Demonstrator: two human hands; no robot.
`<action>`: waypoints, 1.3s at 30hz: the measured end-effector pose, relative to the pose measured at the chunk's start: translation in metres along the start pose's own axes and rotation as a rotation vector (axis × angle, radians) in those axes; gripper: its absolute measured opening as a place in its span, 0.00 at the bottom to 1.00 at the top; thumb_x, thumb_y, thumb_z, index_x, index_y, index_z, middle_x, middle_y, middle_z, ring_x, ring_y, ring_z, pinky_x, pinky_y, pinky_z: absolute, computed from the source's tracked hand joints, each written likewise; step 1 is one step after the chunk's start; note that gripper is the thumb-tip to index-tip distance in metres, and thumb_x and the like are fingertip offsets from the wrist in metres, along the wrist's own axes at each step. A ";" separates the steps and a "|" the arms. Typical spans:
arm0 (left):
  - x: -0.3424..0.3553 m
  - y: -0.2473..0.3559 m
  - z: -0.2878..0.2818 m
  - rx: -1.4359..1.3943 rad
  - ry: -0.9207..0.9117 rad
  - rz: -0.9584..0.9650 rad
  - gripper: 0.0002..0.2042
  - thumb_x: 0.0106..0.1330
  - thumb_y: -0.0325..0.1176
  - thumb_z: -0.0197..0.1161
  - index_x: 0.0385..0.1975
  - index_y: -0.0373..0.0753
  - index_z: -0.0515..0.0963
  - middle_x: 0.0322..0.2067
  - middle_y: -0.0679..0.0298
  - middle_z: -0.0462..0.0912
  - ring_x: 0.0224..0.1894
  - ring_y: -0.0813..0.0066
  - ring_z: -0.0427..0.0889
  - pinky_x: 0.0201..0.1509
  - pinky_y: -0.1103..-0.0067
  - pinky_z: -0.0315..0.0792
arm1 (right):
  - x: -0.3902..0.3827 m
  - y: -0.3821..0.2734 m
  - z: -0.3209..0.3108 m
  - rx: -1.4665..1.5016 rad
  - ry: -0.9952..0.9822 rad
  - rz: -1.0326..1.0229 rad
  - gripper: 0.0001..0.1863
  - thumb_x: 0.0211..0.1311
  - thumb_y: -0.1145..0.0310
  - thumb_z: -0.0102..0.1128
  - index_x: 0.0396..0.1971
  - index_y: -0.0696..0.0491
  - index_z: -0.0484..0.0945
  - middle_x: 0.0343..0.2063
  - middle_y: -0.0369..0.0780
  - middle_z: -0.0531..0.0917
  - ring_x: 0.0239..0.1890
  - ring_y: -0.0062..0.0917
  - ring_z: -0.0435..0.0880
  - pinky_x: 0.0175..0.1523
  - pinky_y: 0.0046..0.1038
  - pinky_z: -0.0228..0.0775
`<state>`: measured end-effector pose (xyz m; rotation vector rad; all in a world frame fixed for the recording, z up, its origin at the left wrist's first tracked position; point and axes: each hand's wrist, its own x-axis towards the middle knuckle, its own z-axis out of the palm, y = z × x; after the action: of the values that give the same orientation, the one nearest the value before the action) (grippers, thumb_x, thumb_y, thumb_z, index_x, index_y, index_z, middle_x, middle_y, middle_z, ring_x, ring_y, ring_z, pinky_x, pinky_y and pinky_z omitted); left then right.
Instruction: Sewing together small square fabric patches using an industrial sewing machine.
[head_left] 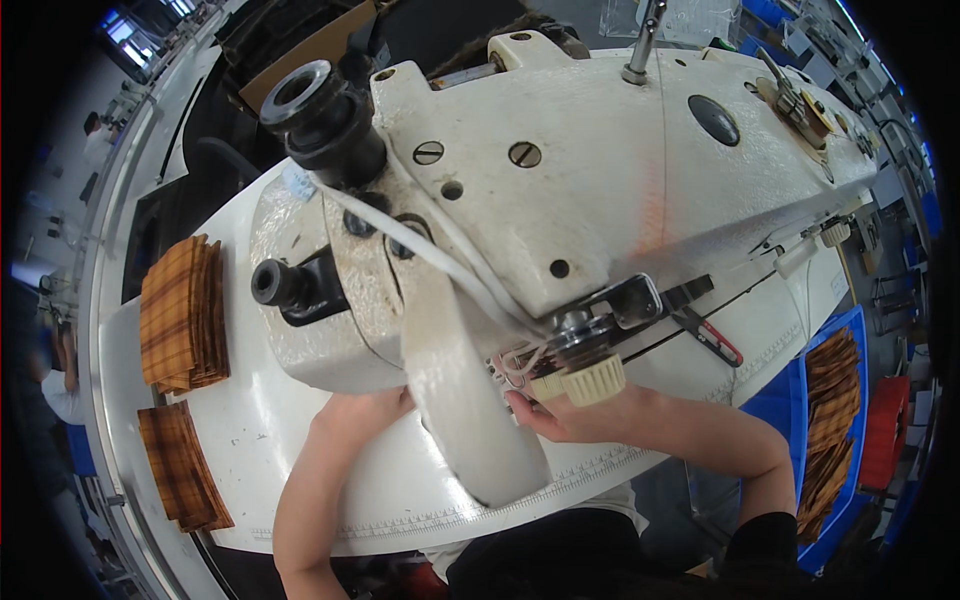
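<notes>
Sewing machine [490, 190], just one, is standing on your white table [245, 430]. Your left hand [365, 412] and right hand [575, 415] are reaching in at its near side; I cannot tell whether they are grasping anything. Two plaid fabric stacks [175, 320] are lying left, one blue bin [785, 402] is standing right, and grey floor [68, 180] is showing far left.

The white sewing machine [590, 200], its casing textured and marked, stands on the white worktable [395, 465], extending toward the upper right. A ribbed cream knob [594, 383] projects near its lower edge.
</notes>
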<state>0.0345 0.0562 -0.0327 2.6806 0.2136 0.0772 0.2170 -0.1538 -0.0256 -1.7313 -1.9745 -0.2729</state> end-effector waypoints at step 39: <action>-0.081 0.104 0.021 -0.090 0.149 0.042 0.21 0.53 0.15 0.58 0.50 0.27 0.78 0.55 0.54 0.77 0.59 0.57 0.75 0.63 0.65 0.71 | -0.047 -0.101 -0.010 0.061 -0.151 0.035 0.32 0.60 0.51 0.60 0.56 0.61 0.74 0.59 0.44 0.75 0.49 0.27 0.74 0.53 0.25 0.68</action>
<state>-0.0287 -0.0584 -0.0070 2.5915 0.1947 0.2932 0.1248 -0.2171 -0.0226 -1.7924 -2.0329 -0.0707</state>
